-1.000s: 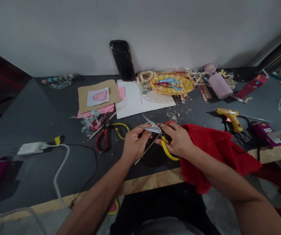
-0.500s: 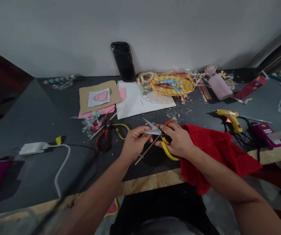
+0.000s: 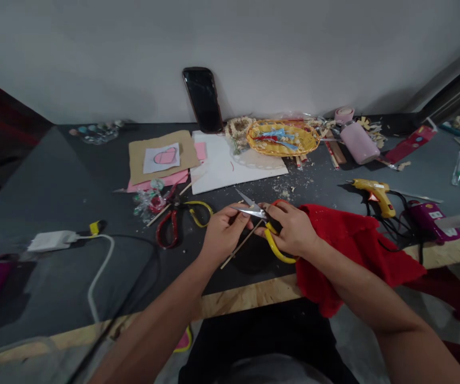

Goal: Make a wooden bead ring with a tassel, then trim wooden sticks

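Observation:
My right hand [image 3: 288,229] grips scissors [image 3: 253,211] with red and yellow handles. Their blades stand apart and point left, over the fingers of my other hand. My left hand [image 3: 224,233] is pinched right at the blades; a tiny pale bit shows at its fingertips, too small to name. A thin wooden stick [image 3: 233,256] slants below the blades between both hands; whether my right fingers hold it, I cannot tell. Under my right wrist lies a red cloth [image 3: 342,250]. Left of my hands rest pliers [image 3: 169,226] with one red and one yellow handle.
A yellow basket [image 3: 258,146] stands at the back beside a white board [image 3: 214,178]. A phone [image 3: 203,101] leans on the wall. To the right are a yellow glue gun [image 3: 376,193] and a pink bottle [image 3: 358,143]. A white charger [image 3: 54,241] with its cable lies left.
The scissors and both hands have shifted only slightly. My left fingers have moved a little along the lower blade, and the view has turned a touch.

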`<control>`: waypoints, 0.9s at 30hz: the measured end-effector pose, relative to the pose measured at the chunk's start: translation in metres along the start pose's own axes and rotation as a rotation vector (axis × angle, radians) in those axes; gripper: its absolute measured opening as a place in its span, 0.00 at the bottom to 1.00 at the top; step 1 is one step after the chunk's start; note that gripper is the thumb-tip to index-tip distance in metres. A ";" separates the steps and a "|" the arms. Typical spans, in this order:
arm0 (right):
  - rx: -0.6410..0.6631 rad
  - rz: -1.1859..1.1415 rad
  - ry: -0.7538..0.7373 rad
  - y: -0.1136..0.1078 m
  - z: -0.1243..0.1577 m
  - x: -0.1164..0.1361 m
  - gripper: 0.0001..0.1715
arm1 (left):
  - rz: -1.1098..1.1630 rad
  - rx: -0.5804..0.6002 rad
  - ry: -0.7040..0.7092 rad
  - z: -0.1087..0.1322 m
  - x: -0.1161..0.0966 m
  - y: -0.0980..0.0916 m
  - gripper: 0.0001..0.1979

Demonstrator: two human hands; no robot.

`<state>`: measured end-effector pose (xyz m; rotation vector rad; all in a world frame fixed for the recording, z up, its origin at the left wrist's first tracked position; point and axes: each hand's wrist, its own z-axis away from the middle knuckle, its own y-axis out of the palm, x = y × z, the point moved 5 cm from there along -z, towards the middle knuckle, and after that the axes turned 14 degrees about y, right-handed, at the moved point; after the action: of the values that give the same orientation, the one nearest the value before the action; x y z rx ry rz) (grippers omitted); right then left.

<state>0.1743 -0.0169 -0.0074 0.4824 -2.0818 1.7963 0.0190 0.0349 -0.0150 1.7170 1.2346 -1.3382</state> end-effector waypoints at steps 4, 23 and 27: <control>-0.008 -0.025 0.002 -0.001 -0.002 -0.001 0.35 | 0.078 -0.021 -0.039 0.000 0.001 0.001 0.12; 0.003 -0.064 -0.048 0.001 0.001 0.001 0.34 | 0.096 0.005 -0.063 0.002 -0.001 0.001 0.11; 0.015 -0.051 -0.024 0.001 0.001 0.001 0.34 | 0.100 -0.007 -0.066 0.002 0.000 0.002 0.12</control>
<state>0.1733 -0.0177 -0.0079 0.5588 -2.0544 1.7868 0.0199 0.0321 -0.0157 1.6930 1.1012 -1.3192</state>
